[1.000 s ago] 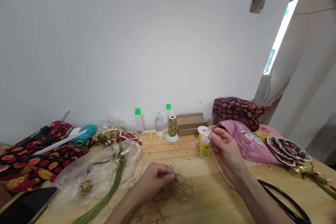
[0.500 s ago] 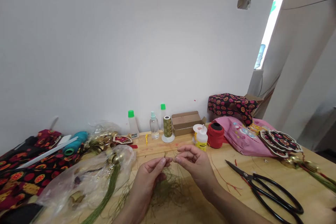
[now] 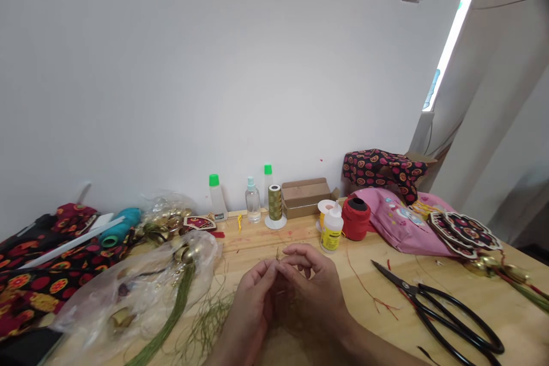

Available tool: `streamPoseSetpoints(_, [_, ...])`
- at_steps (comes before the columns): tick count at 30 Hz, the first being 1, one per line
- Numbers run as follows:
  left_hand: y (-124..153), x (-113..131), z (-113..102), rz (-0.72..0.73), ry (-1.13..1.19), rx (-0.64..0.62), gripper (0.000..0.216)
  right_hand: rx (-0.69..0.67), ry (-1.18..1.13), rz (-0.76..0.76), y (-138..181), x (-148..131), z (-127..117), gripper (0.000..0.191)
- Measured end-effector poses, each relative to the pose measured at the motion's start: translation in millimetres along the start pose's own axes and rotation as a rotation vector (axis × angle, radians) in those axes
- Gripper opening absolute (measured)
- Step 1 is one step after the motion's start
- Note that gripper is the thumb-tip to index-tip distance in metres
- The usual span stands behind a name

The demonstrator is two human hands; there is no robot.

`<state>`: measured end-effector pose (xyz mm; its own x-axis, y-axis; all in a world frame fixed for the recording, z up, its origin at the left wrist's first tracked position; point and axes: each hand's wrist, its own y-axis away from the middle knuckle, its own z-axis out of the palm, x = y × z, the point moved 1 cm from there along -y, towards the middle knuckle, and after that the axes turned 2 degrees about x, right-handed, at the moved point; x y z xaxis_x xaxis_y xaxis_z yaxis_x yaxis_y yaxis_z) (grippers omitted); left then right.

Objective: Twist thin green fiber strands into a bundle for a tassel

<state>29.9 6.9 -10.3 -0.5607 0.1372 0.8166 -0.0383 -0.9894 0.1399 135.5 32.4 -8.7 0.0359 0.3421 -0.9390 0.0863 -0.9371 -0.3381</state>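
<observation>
My left hand and my right hand meet above the front middle of the table. Both have thumb and fingers pinched together at one spot. Fine olive-green thread ends poke up from between the fingertips. What lies inside my palms is hidden. Beside my left hand is a loose tangle of green threads. Further left, a long green tassel with brass bells lies over a clear plastic bag.
Black-handled scissors lie at right. Behind my hands stand a glue bottle, a red thread spool, an olive thread spool, a spray bottle and a cardboard box. A pink bag sits back right.
My right hand has closed in against my left, and their fingertips now meet. The thread tangle that showed below my hands is no longer visible there. The view has shifted slightly.
</observation>
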Motion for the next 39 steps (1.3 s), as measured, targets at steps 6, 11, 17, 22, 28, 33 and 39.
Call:
streamPoseSetpoints(6, [-1,2,-2,0.020,-0.189,0.144,0.023,0.003,-0.238,0.155,-4,-2,2,0.023])
streamPoseSetpoints(11, [-2,4,-3,0.022,-0.222,0.127,0.025,-0.001,-0.407,0.210,-7,-2,0,0.029])
streamPoseSetpoints(17, [0,4,-5,-0.006,-0.229,0.057,0.022,0.029,-0.313,0.182,-8,-3,-4,0.026])
streamPoseSetpoints(22, [-1,6,-9,-0.015,-0.213,0.074,0.021,0.046,-0.229,0.120,-9,-4,-5,0.023])
streamPoseSetpoints(28, [-2,5,-11,-0.035,-0.244,0.079,0.018,0.025,-0.273,0.131,-9,-1,-5,0.024])
streamPoseSetpoints(33, [-2,7,-11,-0.032,-0.245,0.092,0.017,0.026,-0.312,0.162,-11,0,-6,0.025])
streamPoseSetpoints(39, [-1,9,-13,-0.032,-0.212,0.118,0.018,0.034,-0.214,0.145,-14,4,-10,0.020])
